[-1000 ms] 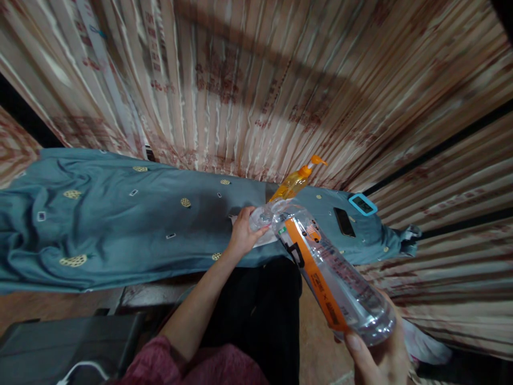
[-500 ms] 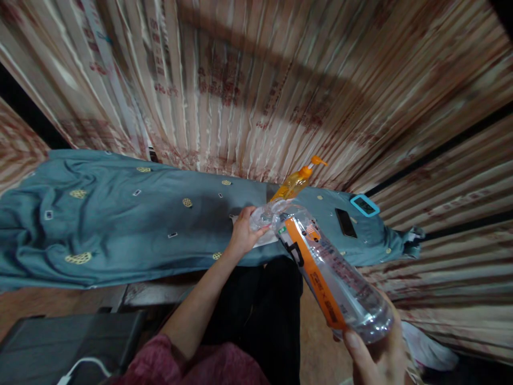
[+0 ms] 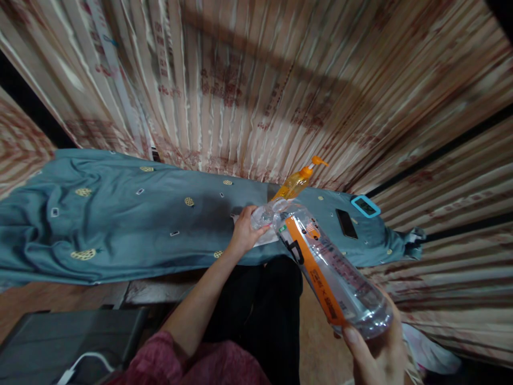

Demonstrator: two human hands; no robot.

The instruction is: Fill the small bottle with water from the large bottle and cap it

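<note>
My right hand [image 3: 377, 347] grips the base of a large clear plastic bottle [image 3: 340, 272] with an orange label. The bottle is tilted, with its neck end pointing up and left, away from me. My left hand [image 3: 244, 232] is closed around a small clear plastic container [image 3: 262, 216] at that neck end; its exact kind I cannot make out. The two clear pieces overlap, so whether they touch is hard to see. Just behind them is a pump bottle [image 3: 294, 184] of yellow liquid with an orange pump top. A white sheet [image 3: 264, 238] lies under my left hand.
A grey-green cloth [image 3: 132, 219] with pineapple prints covers the long surface. To the right lie a dark phone [image 3: 347, 223] and a blue-framed digital timer [image 3: 365, 206]. Patterned curtains [image 3: 240, 91] hang close behind. A dark case [image 3: 72, 342] with a white cable [image 3: 86, 357] is at lower left.
The view has shifted very slightly. Both hands keep their grips, and the bottle and small clear container stay at nearly the same place and tilt.
</note>
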